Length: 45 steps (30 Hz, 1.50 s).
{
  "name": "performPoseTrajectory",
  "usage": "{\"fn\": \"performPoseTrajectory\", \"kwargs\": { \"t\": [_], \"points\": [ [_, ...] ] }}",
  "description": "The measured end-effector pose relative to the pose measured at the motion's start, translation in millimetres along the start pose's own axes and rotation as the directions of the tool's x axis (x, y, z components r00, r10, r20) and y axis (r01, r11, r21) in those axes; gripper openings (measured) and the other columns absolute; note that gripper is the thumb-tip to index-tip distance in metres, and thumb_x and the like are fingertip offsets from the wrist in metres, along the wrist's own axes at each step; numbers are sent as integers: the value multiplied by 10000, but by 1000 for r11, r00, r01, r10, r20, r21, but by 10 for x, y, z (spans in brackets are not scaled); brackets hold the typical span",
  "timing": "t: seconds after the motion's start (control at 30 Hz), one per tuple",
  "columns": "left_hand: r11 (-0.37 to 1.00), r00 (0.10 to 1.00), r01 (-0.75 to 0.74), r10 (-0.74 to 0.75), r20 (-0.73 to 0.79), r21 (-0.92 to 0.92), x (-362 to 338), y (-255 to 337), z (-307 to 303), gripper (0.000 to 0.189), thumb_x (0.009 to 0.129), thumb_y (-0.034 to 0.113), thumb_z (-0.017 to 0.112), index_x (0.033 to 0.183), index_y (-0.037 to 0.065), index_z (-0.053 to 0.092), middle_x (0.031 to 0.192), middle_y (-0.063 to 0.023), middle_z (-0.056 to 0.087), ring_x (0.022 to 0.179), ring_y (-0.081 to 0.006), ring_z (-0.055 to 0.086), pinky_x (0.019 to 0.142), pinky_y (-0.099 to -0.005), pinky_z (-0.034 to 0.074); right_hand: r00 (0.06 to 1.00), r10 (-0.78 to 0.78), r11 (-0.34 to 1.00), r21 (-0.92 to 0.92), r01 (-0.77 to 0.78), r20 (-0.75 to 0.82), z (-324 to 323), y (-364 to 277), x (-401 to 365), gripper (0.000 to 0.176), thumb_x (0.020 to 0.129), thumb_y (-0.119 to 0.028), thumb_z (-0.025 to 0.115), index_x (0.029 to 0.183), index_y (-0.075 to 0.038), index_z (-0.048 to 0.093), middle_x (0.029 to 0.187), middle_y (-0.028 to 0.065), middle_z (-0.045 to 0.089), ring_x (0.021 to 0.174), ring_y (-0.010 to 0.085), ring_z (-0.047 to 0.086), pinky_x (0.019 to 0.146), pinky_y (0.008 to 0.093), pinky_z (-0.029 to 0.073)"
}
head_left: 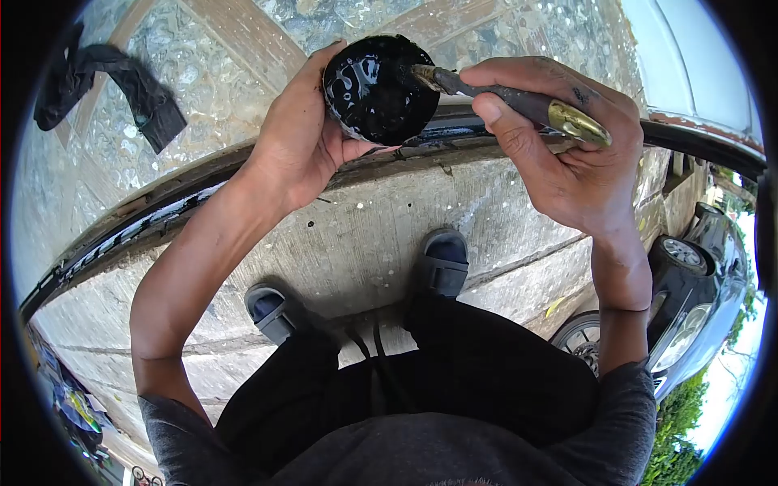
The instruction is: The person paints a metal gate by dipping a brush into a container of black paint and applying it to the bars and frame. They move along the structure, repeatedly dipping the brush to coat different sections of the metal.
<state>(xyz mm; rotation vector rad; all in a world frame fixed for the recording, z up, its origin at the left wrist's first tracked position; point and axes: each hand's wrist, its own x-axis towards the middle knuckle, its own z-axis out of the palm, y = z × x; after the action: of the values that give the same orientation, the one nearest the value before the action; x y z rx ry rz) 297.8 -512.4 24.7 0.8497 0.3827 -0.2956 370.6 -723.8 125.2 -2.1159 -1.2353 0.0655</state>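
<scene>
My left hand (312,121) is wrapped round the side of a round can of glossy black paint (381,101), its open top facing me. In my right hand (571,146) is a paintbrush (519,101), pinched between thumb and fingers. The brush's handle end is gold-coloured, and dark smears mark the grip. Its bristle end points left and overlaps the can's right rim, close over the black paint. Dark spots show on the fingers of my right hand.
A long black-painted bar (178,202) runs across in front of me. Beyond it lies a black cloth (134,85) on a stone-patterned surface (219,97). My sandalled feet (444,263) stand on paint-spotted concrete (365,243). A dark car (689,275) is parked at the right.
</scene>
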Motion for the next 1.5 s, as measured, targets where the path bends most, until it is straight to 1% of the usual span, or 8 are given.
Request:
{"fn": "performPoseTrajectory", "kwargs": {
  "t": [0.17, 0.4, 0.6, 0.8, 1.0, 1.23, 1.37, 1.5],
  "points": [
    [1000, 999, -10, 10, -33, -6, -4, 4, 42, 480, 1098, 342, 214, 1345, 29, 481, 1156, -124, 679, 987, -209, 719, 791, -352, 659, 981, 188, 966, 186, -178, -42, -17, -59, -45, 186, 905, -32, 713, 1085, 10, 726, 1002, 120, 735, 737, 130, 691, 604, 223, 544],
    [996, 999, 20, -17, 32, -91, 199, -20, 61, 539, 1094, 367, 213, 1408, -17, 425, 1213, -200, 645, 1026, -335, 698, 809, -400, 665, 994, 103, 928, 362, -84, -34, -30, 166, -236, 135, 893, -40, 731, 1018, 7, 746, 936, 110, 724, 681, 117, 654, 582, 227, 510],
    [988, 997, 31, -19, 81, -153, 377, -83, 118, 547, 1091, 370, 253, 1423, -27, 427, 1275, -233, 614, 1092, -392, 665, 854, -438, 647, 950, 308, 791, 566, -232, -41, -252, 297, -396, 431, 956, -128, 667, 1291, 111, 542, 946, 194, 703, 817, 270, 733, 666, 308, 616],
    [983, 992, 78, -61, 106, -167, 475, -52, 86, 547, 1090, 366, 271, 1441, -29, 411, 1318, -256, 579, 1108, -425, 648, 855, -452, 645, 890, 397, 909, 232, -348, -224, -1098, 677, -532, 221, 958, -88, 643, 1110, 63, 694, 828, 144, 722, 690, 201, 722, 530, 244, 560],
    [982, 997, 74, -69, 35, -172, 344, 34, -167, 561, 1090, 364, 272, 1465, -40, 374, 1389, -269, 516, 1201, -455, 581, 874, -476, 635, 641, 723, 557, -330, -762, -259, -955, 1407, -533, 229, 897, -222, 659, 966, -27, 759, 695, 85, 713, 604, 140, 701, 556, 267, 541],
    [989, 998, 33, -25, 59, -143, 196, 100, -440, 549, 1085, 328, 312, 1479, -53, 340, 1394, -308, 478, 1168, -456, 603, 838, -421, 656, 531, 833, 364, -568, -738, -157, -663, 2327, -654, 317, 835, -294, 665, 761, 6, 735, 588, 106, 685, 564, 219, 705, 664, 352, 578],
    [987, 998, 27, -16, 67, -157, 167, 101, -541, 542, 1079, 308, 337, 1494, -41, 326, 1425, -289, 462, 1161, -439, 613, 821, -421, 660, 683, 709, 332, -772, -543, -176, -805, 2581, -653, 342, 821, -316, 672, 738, 11, 729, 603, 146, 684, 637, 290, 728, 733, 398, 580],
    [990, 996, 40, -28, 87, -135, 192, 128, -637, 574, 1069, 322, 367, 1520, -23, 286, 1472, -275, 418, 1178, -423, 607, 812, -421, 659, 580, 810, 339, -736, -586, -88, -764, 2695, -535, 410, 866, -364, 625, 693, -1, 706, 550, 96, 667, 500, 178, 679, 611, 311, 571]
  ]
}}
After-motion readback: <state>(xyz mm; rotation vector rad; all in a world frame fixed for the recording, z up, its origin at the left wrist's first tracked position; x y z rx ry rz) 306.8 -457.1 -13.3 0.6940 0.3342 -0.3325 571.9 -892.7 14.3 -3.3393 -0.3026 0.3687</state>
